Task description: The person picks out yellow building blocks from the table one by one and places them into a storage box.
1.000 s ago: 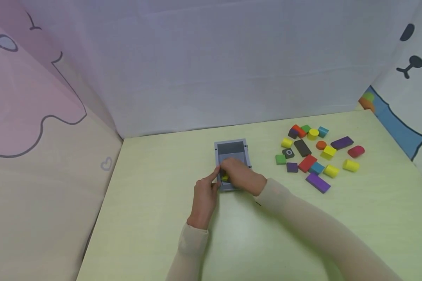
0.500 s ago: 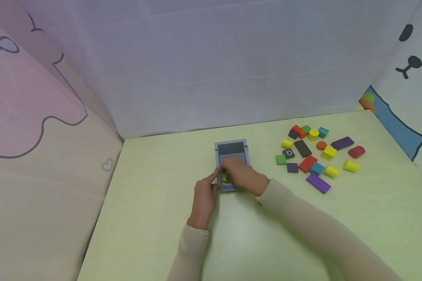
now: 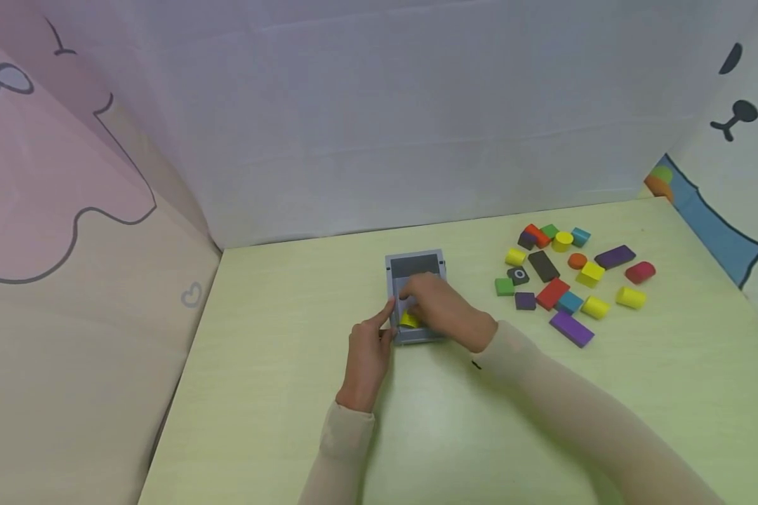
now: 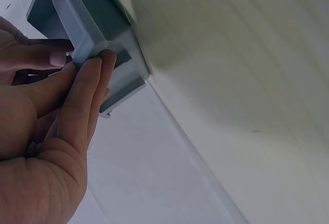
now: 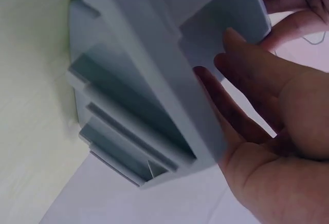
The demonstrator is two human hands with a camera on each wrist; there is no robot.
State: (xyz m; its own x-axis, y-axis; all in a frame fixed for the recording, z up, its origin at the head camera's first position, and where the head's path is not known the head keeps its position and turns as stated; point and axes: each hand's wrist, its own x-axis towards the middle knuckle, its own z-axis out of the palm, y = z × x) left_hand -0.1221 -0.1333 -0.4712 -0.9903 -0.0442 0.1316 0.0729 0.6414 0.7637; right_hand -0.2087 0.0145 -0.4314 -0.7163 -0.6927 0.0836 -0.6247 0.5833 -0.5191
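A small grey plastic box [image 3: 415, 254] sits on the table in front of me in the head view. My left hand [image 3: 368, 361] grips its left wall near the front corner; the left wrist view shows the fingers along the grey wall [image 4: 85, 26]. Inside the box, near the front left, lies a yellow block [image 3: 409, 320]. Just over that block is my right hand [image 3: 443, 308], reaching into the box from the right. Its thumb and fingers are loosely bent and apart, with nothing seen between them in the right wrist view. The block is hidden in both wrist views.
Several coloured wooden blocks lie scattered on the table to the right, among them a purple bar [image 3: 571, 329], a red block [image 3: 552, 294] and a yellow cylinder [image 3: 631, 297]. A white cloth [image 3: 417, 126] hangs behind the table's back edge.
My right hand has shifted slightly right and up inside the box and its fingers have spread, so more of the yellow block shows. The left hand stays on the wall.
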